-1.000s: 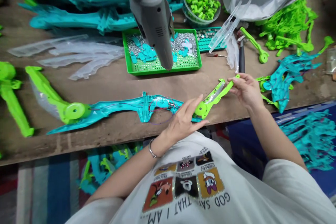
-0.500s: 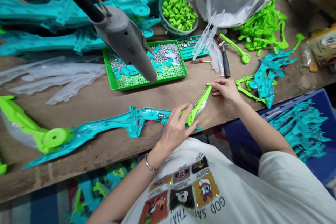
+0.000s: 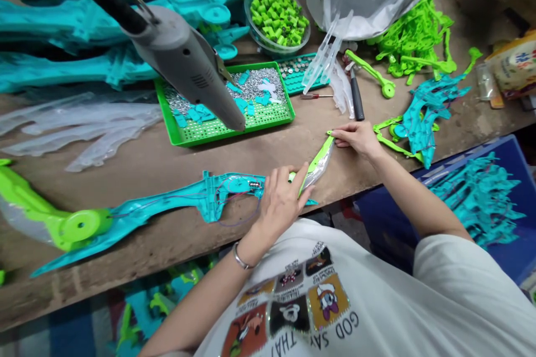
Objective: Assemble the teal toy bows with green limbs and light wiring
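Observation:
A long teal plastic bow shell (image 3: 167, 209) lies along the front of the wooden bench (image 3: 176, 159), thin wires looped at its middle. A green blade piece (image 3: 318, 162) with a clear insert rests at the shell's right end. My left hand (image 3: 282, 201) presses down on the blade's round base, fingers bent over it. My right hand (image 3: 355, 136) pinches the blade's far tip against the bench. A second green blade (image 3: 54, 220) is joined to the shell's left end.
A grey powered screwdriver (image 3: 188, 67) hangs over a green tray (image 3: 234, 125) of screws and teal bits. Behind stand stacked teal shells (image 3: 84, 22), a bowl of green caps (image 3: 278, 14), a plastic bag, a hammer (image 3: 357, 97), green parts (image 3: 414, 33). Blue bin (image 3: 481, 201) at right.
The green blade came down from being held up in my right hand to lying on the bench at the shell's end. My left hand moved onto its base. The view shifted left.

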Available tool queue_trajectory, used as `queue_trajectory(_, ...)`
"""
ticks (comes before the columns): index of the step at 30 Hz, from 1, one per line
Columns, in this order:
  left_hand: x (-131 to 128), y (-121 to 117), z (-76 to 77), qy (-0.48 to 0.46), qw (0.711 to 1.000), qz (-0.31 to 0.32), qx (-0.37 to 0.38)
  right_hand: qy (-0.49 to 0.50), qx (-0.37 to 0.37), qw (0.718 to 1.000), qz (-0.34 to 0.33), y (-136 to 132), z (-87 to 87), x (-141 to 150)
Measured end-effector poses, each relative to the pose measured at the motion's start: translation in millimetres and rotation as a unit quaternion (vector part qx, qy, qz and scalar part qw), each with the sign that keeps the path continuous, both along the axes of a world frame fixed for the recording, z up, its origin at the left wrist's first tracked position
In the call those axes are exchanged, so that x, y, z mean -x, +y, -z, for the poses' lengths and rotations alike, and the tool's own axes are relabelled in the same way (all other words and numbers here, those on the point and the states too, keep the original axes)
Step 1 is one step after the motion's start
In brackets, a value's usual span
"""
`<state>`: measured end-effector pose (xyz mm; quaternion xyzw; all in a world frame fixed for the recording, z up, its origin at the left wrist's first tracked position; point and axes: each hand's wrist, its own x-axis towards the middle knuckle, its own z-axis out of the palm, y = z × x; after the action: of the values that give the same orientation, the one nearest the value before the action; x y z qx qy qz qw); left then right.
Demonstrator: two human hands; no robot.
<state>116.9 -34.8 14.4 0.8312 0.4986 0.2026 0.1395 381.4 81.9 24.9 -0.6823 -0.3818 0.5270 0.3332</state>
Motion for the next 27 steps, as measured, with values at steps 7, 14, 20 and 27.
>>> queue_trajectory(7,-1,2,-8.0,0.059,0.997,0.053,0.007,-0.005,0.016,1.0,-0.021,5,-3.5,-2)
queue_trajectory(14,2,4,-1.5,0.08,0.995,0.062,-0.004,-0.055,0.011,0.998,-0.026,3,-4.0,3)
queue_trajectory(20,6,3,2.7,0.057,0.995,0.077,-0.017,0.055,0.015,0.997,0.053,-9,-12.4,10)
queue_trajectory(27,5,0,2.7,0.07,0.994,0.081,-0.01,0.218,0.083,0.972,0.029,-41,-2.4,34)
